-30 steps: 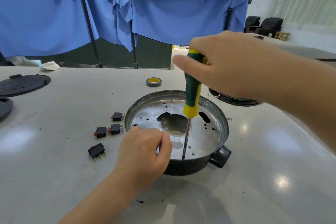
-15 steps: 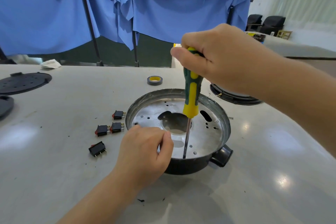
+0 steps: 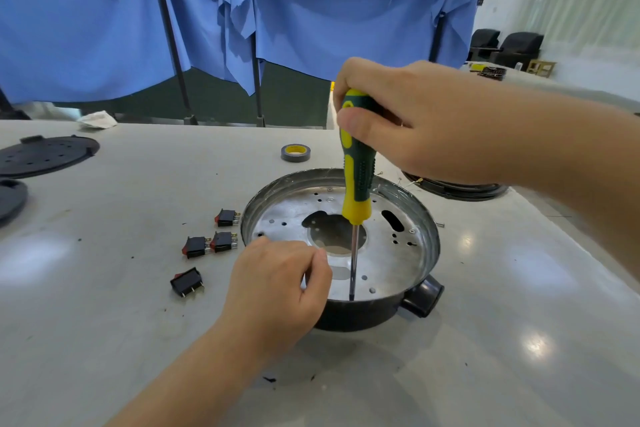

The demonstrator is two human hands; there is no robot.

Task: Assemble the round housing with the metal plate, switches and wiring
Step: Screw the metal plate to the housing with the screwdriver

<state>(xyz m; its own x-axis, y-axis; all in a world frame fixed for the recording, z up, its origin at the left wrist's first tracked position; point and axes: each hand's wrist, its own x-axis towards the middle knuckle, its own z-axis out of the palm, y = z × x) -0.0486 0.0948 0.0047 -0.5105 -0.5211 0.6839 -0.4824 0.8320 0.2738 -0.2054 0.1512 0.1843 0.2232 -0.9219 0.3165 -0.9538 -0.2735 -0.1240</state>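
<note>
A round black housing (image 3: 353, 317) with a side knob sits mid-table, and a shiny metal plate (image 3: 391, 250) with a central hole lies inside it. My right hand (image 3: 415, 121) grips a green and yellow screwdriver (image 3: 356, 170) held upright, its tip down on the plate's near edge. My left hand (image 3: 280, 284) rests on the housing's near-left rim with its fingers curled; whether it holds anything is hidden. Several black and red rocker switches (image 3: 207, 244) lie on the table left of the housing.
A grey tape roll (image 3: 295, 152) sits beyond the housing. Black round covers (image 3: 45, 154) lie at the far left, and another black ring part (image 3: 457, 189) lies behind my right hand. Blue cloth hangs past the table's far edge.
My right hand has shifted its grip around the screwdriver handle, consistent with turning it. The left hand and the housing stay where they were.
</note>
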